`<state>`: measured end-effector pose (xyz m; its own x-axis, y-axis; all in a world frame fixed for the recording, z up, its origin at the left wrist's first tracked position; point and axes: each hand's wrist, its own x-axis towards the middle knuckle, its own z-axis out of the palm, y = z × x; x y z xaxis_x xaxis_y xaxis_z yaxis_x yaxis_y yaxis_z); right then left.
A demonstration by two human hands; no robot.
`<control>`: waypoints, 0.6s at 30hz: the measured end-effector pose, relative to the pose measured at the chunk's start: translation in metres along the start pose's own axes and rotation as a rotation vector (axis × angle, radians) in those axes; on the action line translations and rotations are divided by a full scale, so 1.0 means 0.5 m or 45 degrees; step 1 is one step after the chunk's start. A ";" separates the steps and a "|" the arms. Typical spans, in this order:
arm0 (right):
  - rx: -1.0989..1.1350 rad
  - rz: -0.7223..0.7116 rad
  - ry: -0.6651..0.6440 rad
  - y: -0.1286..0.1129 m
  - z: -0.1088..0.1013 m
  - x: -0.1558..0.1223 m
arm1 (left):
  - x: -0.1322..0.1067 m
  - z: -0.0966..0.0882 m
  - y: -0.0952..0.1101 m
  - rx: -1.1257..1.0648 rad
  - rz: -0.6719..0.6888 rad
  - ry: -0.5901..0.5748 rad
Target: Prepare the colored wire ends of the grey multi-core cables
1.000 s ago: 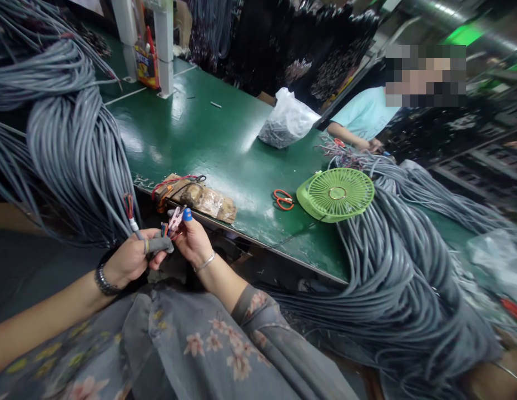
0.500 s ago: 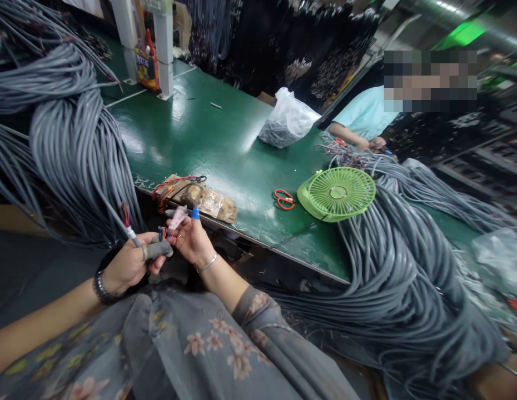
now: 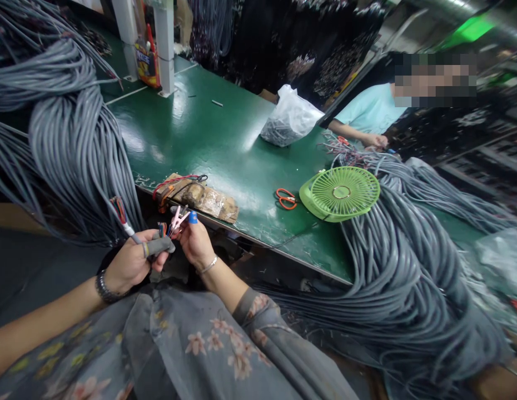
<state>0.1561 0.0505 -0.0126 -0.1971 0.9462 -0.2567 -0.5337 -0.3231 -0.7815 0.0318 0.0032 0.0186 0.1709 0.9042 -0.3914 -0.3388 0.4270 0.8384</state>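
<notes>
My left hand, its thumb in a grey finger cover, is closed around a grey cable. Fine coloured wires stick up beside the covered thumb, and another bunch of coloured wire ends fans out above the hand. Close by on the right, my right hand, with blue tape on its thumb, pinches a small pink clip whose two arms form a V. The clip is next to the fine wires; whether it touches them I cannot tell. The right fingers are partly hidden.
A cardboard-wrapped block lies at the green table's near edge. Orange-handled scissors and a green fan are to its right. Big grey cable bundles flank me. A plastic bag stands farther back; a co-worker sits beyond.
The pink clip has turned in my right hand and now shows two spread arms. Both hands stay close together, and my left hand keeps its hold on the cable.
</notes>
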 end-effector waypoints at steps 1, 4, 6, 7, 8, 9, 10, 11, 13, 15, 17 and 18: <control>-0.026 -0.030 0.011 0.004 -0.002 0.001 | 0.000 0.001 0.000 0.000 -0.005 0.004; -0.022 0.032 -0.023 0.009 -0.004 0.007 | 0.000 0.003 -0.002 -0.005 -0.005 0.007; 0.053 0.136 -0.064 0.008 -0.004 0.012 | 0.001 0.003 -0.004 -0.011 -0.004 0.010; 0.097 0.174 -0.067 0.007 -0.002 0.014 | 0.002 0.002 -0.005 -0.012 -0.007 0.015; 0.138 0.198 -0.055 0.006 0.000 0.016 | 0.003 0.002 -0.006 -0.012 -0.012 0.023; 0.169 0.209 -0.033 0.005 0.002 0.017 | 0.004 0.002 -0.007 -0.011 -0.017 0.031; 0.190 0.212 -0.009 0.004 0.004 0.018 | 0.004 0.002 -0.007 -0.010 -0.023 0.037; 0.205 0.209 0.013 0.004 0.007 0.018 | 0.005 0.003 -0.007 -0.010 -0.027 0.042; 0.223 0.194 0.038 0.004 0.011 0.017 | 0.005 0.004 -0.006 -0.007 -0.034 0.049; 0.230 0.182 0.031 0.005 0.012 0.015 | 0.004 0.006 -0.005 -0.005 -0.035 0.055; 0.238 0.199 0.005 0.006 0.011 0.013 | 0.001 0.007 -0.006 -0.012 -0.031 0.063; 0.244 0.215 -0.008 0.005 0.009 0.012 | -0.001 0.007 -0.007 -0.019 -0.025 0.067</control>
<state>0.1497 0.0550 -0.0136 -0.3013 0.8785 -0.3708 -0.6389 -0.4747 -0.6054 0.0361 0.0013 0.0173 0.1292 0.8949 -0.4272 -0.3493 0.4443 0.8250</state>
